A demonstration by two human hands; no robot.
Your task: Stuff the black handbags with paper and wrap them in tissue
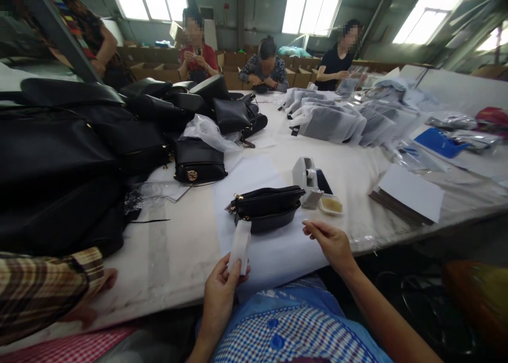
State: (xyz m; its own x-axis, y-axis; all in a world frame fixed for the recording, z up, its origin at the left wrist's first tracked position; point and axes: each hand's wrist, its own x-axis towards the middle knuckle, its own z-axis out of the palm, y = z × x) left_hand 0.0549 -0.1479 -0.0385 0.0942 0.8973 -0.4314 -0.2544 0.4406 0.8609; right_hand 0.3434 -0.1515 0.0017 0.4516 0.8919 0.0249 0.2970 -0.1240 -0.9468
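Note:
My left hand [223,284] is closed on a folded white strip [240,244], thin like paper or foam, held upright between thumb and fingers. The strip's top end reaches the near left side of a small black handbag [270,207] with gold zip pulls, which stands on a white sheet. To the right of this bag, my right hand [332,242] hovers over the table edge with thumb and forefinger pinched. A tiny white bit shows at its fingertips, too small to name. Just beyond are a white tape dispenser [305,175] and a small clear dish of yellowish stuff [331,205].
Black bags [59,146] pile up on the left, beside another black bag [200,164]. Bags in translucent wrapping [329,120] lie at the back right. A stack of white cards [413,191] is on the right. A co-worker's plaid sleeve [43,289] reaches in at left; several people work opposite.

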